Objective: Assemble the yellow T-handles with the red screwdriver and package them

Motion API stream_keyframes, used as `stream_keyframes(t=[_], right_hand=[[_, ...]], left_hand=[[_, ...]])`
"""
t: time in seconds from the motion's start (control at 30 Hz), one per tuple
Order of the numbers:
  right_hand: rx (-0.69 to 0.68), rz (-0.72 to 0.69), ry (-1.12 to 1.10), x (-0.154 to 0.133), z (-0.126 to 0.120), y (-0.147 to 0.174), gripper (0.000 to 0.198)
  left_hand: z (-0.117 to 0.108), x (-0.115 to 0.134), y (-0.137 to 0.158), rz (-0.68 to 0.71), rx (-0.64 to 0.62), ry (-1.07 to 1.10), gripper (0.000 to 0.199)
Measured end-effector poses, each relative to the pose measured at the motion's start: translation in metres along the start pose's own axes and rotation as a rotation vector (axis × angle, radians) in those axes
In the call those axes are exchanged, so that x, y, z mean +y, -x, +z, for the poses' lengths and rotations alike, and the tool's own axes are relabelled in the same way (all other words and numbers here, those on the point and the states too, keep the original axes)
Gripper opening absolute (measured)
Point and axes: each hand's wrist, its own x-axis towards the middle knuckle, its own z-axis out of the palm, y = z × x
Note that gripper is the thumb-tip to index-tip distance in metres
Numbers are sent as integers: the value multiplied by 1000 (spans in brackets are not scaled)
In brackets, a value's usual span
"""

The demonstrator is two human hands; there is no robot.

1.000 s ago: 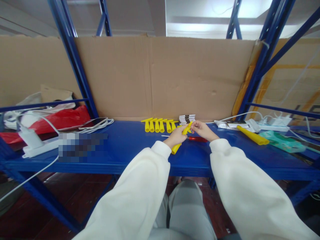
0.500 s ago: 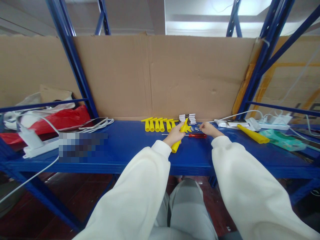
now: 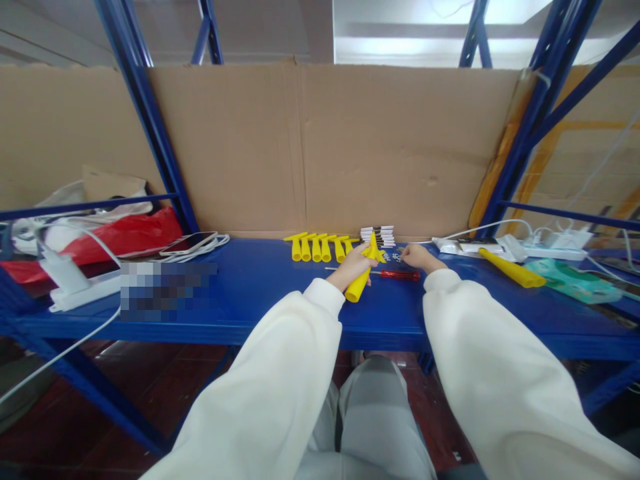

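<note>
My left hand [image 3: 353, 267] is wrapped round a yellow plastic handle [image 3: 357, 288], hollow and tapered, whose wide open end faces me. Its narrow end points toward the cardboard. To the right, my right hand [image 3: 417, 257] is low over the table with fingers curled together, beside small pale parts [image 3: 393, 255]. Whatever its fingertips pinch is hidden or too small to make out. In front of both hands lies a screwdriver [image 3: 400, 275] with a red handle, its shaft pointing left. More yellow pieces [image 3: 316, 248] stand in a row behind my left hand.
White-and-black sticks [image 3: 379, 236] are stacked at the back. Another yellow handle [image 3: 513, 269] and a green packet [image 3: 575, 281] lie at the right, near a power strip [image 3: 555, 252]. At the left are a red bag [image 3: 125, 237], a phone [image 3: 187, 244] and cables. Cardboard [image 3: 350, 153] walls the back.
My left hand has turned the yellow handle a little, so more of its wide end shows. My right hand stays by the small parts. The view has shifted slightly.
</note>
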Motion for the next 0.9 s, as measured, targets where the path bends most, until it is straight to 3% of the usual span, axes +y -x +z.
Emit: stream_keyframes(t=[0.1, 0.17, 0.3, 0.4, 0.67, 0.9], right_hand=[[94, 33, -130, -12, -5, 11, 16], [104, 76, -345, -22, -10, 20, 20], [-88, 206, -859, -38, -17, 35, 14], [-177, 210, -1031, -40, -20, 38, 15], [-26, 338, -1107, -31, -19, 32, 21], [24, 370, -971, -29, -15, 31, 10]], left_hand=[[0, 6, 1, -22, -27, 125, 72], [2, 12, 1, -43, -62, 213, 68], [9, 28, -2, -113, -166, 373, 58], [16, 35, -10, -175, -205, 490, 50], [28, 20, -44, -294, -290, 640, 52], [21, 26, -39, -293, -211, 588, 48]])
